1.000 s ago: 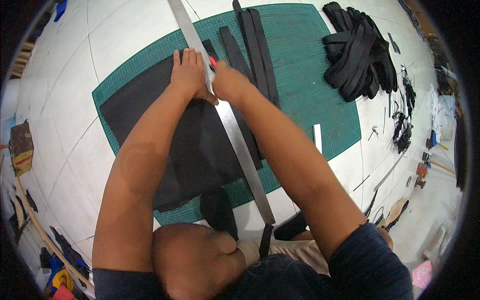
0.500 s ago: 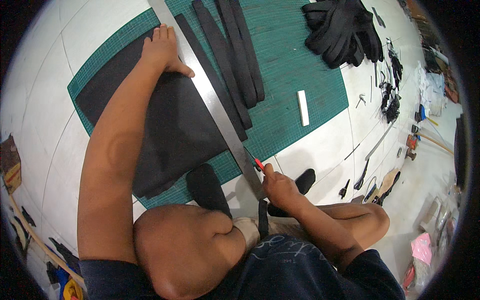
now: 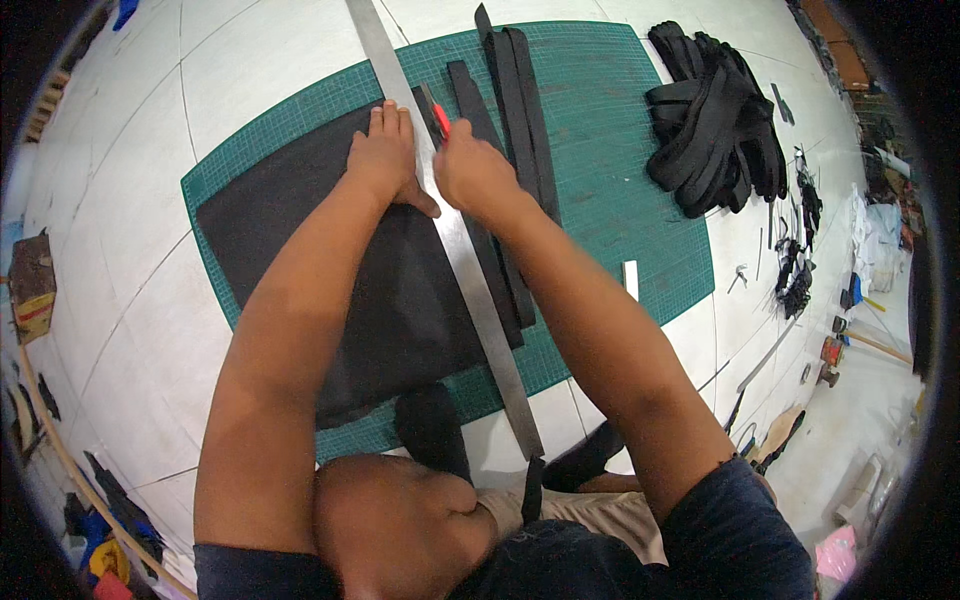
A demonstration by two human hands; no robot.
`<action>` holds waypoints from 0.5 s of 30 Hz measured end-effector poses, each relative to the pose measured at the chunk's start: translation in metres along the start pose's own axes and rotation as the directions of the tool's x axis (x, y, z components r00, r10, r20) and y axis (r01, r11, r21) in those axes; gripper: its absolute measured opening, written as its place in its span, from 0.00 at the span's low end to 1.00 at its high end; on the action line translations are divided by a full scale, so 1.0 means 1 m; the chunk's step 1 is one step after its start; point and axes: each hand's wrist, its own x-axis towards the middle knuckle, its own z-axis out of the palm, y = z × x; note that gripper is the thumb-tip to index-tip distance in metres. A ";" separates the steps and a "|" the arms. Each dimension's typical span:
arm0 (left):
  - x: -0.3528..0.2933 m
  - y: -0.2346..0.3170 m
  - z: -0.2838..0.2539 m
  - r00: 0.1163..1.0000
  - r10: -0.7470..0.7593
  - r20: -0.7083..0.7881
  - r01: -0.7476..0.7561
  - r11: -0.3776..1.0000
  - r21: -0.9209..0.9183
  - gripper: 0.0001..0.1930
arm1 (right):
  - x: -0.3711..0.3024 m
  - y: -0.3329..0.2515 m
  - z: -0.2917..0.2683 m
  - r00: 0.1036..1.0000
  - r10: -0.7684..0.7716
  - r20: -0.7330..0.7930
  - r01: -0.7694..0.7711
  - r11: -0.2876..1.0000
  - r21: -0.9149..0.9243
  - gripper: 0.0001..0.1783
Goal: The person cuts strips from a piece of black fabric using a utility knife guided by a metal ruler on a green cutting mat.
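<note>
Upper centre, the likely stiff ruler (image 3: 457,240) is best pinned mid-face, left hand (image 3: 384,160) splayed, red cutter (image 3: 442,121) clasped by right hand (image 3: 474,174).

On the white tiled floor (image 3: 130,240), 1 brown-and-yellow box (image 3: 33,285) sits at far left, near a long wooden stick (image 3: 71,467). At right lie tangled dark scraps (image 3: 795,288); farther down is a pink bundle (image 3: 836,553) (its kind is unclear).
</note>
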 end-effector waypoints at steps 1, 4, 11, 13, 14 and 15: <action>0.000 -0.001 0.001 1.000 0.008 -0.005 -0.008 1.000 -0.025 0.81 | 0.011 -0.009 0.001 1.000 -0.002 0.002 0.002 1.000 0.004 0.18; -0.002 -0.004 0.003 1.000 0.000 -0.024 -0.003 0.993 -0.121 0.80 | 0.029 -0.026 0.001 0.994 0.091 0.055 -0.093 0.995 0.033 0.22; 0.000 -0.005 0.005 1.000 0.003 -0.027 -0.006 0.996 -0.087 0.80 | 0.035 -0.023 0.002 0.991 0.087 0.105 -0.093 0.995 0.048 0.24; -0.001 -0.005 0.005 1.000 0.005 -0.024 -0.006 0.998 -0.066 0.80 | 0.036 -0.027 0.000 0.991 0.074 0.115 -0.080 0.996 0.049 0.24; -0.001 -0.006 0.005 0.999 0.011 -0.047 -0.015 0.997 -0.071 0.80 | 0.039 -0.029 -0.004 0.992 0.074 0.099 -0.079 0.996 0.047 0.24; -0.002 -0.004 0.007 0.998 0.022 -0.064 -0.027 0.997 -0.077 0.80 | 0.040 -0.029 -0.005 0.993 0.079 0.087 -0.083 0.996 0.045 0.24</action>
